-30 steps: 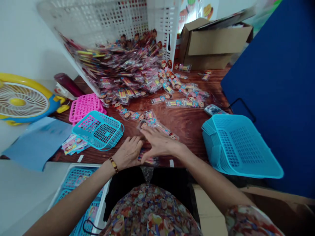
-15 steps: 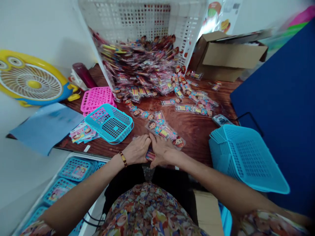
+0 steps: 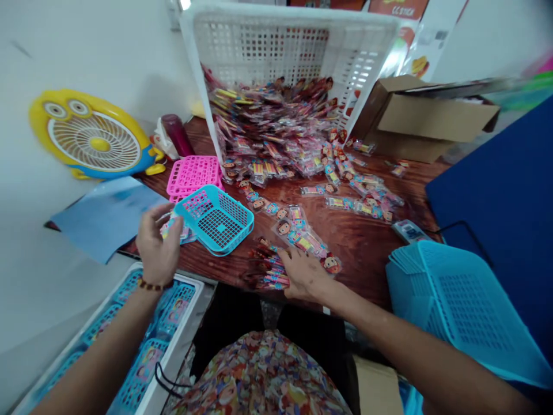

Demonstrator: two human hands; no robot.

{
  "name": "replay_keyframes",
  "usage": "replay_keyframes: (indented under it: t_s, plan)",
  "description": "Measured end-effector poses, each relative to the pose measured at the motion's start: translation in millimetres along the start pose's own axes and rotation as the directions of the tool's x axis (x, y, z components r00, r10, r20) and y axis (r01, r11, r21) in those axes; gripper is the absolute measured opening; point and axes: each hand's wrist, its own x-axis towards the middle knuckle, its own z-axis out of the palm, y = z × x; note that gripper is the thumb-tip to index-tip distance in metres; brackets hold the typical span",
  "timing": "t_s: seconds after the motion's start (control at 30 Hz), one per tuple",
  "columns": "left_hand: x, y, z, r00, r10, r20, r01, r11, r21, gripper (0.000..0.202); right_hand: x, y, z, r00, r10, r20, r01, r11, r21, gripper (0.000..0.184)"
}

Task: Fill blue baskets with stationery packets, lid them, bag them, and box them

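Note:
My right hand (image 3: 305,274) holds the right side of a stack of small plastic-wrapped packets (image 3: 273,270) near the table's front edge, its thumb and fingers at either side. Raised at the left, my left hand (image 3: 159,245) has its thumb apart from curved fingers, and I see nothing between them. It is beside an empty light-blue plastic basket (image 3: 220,227) and in front of printed cards (image 3: 185,233), which it partly hides. Whether it touches either I cannot tell. More flat packets with cartoon heads (image 3: 305,239) lie just behind my right hand.
A large white crate (image 3: 276,34) tips its heap of packets (image 3: 276,124) onto the table. Pink baskets (image 3: 194,176) and a yellow fan (image 3: 99,141) stand left. Nested blue baskets (image 3: 470,311) and a cardboard box (image 3: 432,124) are right. Filled baskets (image 3: 144,369) sit in a lower-left container.
My left hand has left the packets and moved left to beside the blue basket. The right hand stays at the stack, which now shows more. The view has shifted left.

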Motion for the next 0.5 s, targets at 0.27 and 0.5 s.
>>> replay_keyframes:
  t_s: [0.27, 0.5]
  plan:
    - [51, -85, 27.3, 0.946, -0.323, 0.028, 0.324, 0.939, -0.115, 0.071, -14, 22, -20, 0.993, 0.118, 0.027, -0.120, 0.929, 0.349, 0.083]
    - [34, -84, 37.7, 0.955, -0.208, 0.212, 0.224, 0.973, -0.056, 0.057, 8, 9, -102, 0.999, 0.047, -0.005, -0.027, 0.655, 0.755, 0.078]
